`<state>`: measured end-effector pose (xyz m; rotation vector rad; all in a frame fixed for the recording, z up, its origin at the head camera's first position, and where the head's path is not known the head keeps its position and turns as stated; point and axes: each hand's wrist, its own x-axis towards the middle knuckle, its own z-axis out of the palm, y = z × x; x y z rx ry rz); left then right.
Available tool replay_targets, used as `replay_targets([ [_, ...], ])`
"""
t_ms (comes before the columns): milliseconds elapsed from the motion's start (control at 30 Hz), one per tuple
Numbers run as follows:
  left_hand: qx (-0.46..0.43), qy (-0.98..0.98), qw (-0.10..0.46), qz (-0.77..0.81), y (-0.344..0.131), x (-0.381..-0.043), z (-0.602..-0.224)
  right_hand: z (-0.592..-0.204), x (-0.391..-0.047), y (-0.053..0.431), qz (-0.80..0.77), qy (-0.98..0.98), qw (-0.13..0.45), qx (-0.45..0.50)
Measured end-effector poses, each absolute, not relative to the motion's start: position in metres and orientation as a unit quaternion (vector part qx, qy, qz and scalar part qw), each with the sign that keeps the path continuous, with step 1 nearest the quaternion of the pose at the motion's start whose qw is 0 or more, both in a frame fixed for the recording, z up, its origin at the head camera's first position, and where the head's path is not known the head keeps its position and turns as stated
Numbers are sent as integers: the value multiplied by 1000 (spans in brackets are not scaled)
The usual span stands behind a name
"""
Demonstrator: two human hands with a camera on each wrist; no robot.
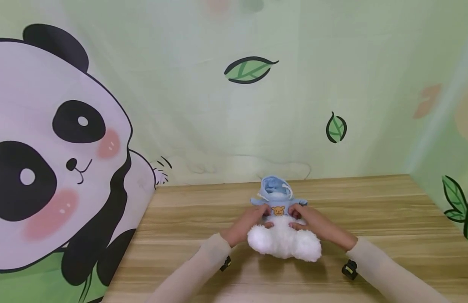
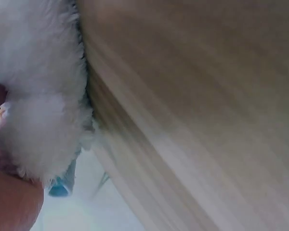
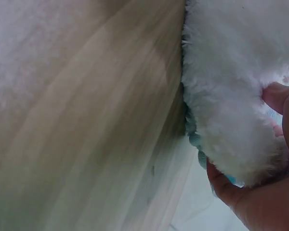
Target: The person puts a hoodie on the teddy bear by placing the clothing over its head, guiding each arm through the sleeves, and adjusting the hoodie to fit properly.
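Note:
A white fluffy plush toy (image 1: 285, 240) lies on the wooden table with its two round legs toward me. It wears a small light blue hoodie (image 1: 272, 202) with a tan bear face on the chest; the raised hood gapes at the far end, and no head shows in it. My left hand (image 1: 251, 221) grips the toy's left side, fingers curled at the hoodie's lower part and thumb on the white fur. From the other side my right hand (image 1: 311, 221) holds it likewise. In the right wrist view, the right thumb (image 3: 275, 95) presses into the fur.
The wooden table (image 1: 370, 206) extends to both sides of the toy. Behind it hangs a pale green backdrop (image 1: 188, 105) with printed leaves and a big panda (image 1: 94, 168) at left. Small black devices (image 1: 349, 269) sit by the sleeve cuffs.

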<state>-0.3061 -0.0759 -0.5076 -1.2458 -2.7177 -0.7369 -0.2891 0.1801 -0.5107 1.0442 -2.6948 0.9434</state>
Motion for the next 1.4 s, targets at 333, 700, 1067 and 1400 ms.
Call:
replay_targets([
  [333, -431, -865, 62, -248, -74, -300, -510, -520, -287, 178, 271, -854, 178, 406],
  [700, -413, -881, 74, -220, -75, -298, -510, -518, -277, 175, 291, -889, 131, 328],
  [1067, -381, -898, 22, -216, -74, -303, -510, -508, -281, 175, 257, -890, 108, 361],
  [1400, -360, -897, -2, -257, -78, -298, -518, -515, -276, 176, 318, -889, 88, 318],
])
